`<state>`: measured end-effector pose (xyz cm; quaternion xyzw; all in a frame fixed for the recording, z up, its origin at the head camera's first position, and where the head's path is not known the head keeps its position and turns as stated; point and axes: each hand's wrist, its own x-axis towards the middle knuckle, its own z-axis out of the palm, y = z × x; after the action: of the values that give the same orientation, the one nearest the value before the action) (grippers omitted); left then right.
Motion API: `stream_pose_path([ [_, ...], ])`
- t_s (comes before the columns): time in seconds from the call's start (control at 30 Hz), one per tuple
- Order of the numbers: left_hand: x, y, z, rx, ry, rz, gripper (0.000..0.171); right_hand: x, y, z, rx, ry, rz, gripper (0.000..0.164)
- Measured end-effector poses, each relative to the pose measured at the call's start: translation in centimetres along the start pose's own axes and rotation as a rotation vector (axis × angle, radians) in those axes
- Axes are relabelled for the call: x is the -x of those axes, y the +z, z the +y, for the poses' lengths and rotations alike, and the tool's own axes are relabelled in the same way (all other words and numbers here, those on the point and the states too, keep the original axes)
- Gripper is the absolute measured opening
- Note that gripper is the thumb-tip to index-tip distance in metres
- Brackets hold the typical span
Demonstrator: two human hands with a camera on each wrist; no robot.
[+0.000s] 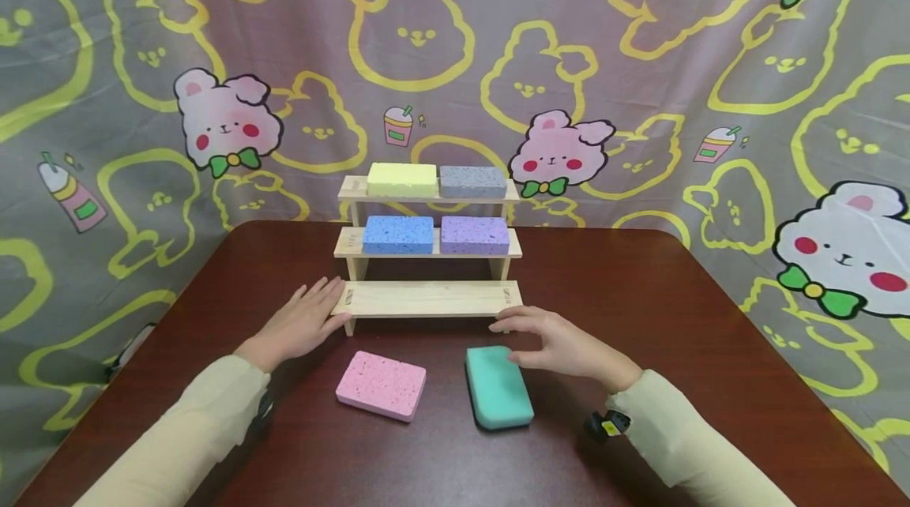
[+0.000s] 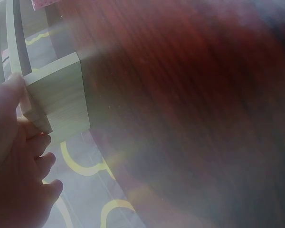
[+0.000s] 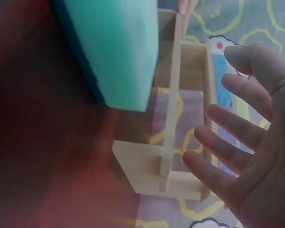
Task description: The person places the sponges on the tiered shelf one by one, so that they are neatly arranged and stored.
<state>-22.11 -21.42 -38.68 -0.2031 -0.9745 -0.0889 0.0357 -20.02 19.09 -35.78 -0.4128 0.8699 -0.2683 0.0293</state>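
A three-step wooden shelf stand [image 1: 426, 298] is on the table. My left hand [image 1: 302, 323] holds the left end of its lowest step; in the left wrist view the thumb and fingers of the left hand [image 2: 19, 156] are around the board's end. My right hand [image 1: 558, 343], fingers spread and slightly bent, hovers by the step's right front corner, holding nothing. Close to its thumb lies a teal sponge [image 1: 499, 388] with a dark underside, also large in the right wrist view. A pink speckled sponge [image 1: 381, 385] lies flat in front of the stand, between the hands.
A blue sponge [image 1: 398, 234] and a purple sponge [image 1: 474, 235] sit side by side on the middle step. On the top step are a yellow sponge [image 1: 402, 180] and a grey sponge [image 1: 472, 182]. A patterned curtain [image 1: 441, 112] hangs behind the dark wooden table [image 1: 611, 278].
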Motion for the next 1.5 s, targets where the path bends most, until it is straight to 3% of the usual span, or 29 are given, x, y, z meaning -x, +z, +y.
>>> stream_pose_path([
  [0.43, 0.0, -0.1, 0.0, 0.006, 0.011, 0.006, 0.064, 0.8, 2.3, -0.4, 0.091, -0.141, -0.057, 0.036],
  [0.67, -0.1, 0.1, -0.1, -0.001, 0.006, 0.007, 0.064, 1.2, 3.0, -0.7, 0.161, -0.118, -0.065, 0.035],
  [1.0, -0.1, 0.2, -0.2, -0.01, 0.013, 0.013, 0.064, 1.1, 4.0, -1.6, 0.229, -0.045, -0.052, 0.057],
  [1.5, -0.1, 0.2, -0.2, -0.005, 0.012, 0.012, 0.064, 1.4, 3.5, -1.3, 0.26, -0.084, -0.086, 0.051],
])
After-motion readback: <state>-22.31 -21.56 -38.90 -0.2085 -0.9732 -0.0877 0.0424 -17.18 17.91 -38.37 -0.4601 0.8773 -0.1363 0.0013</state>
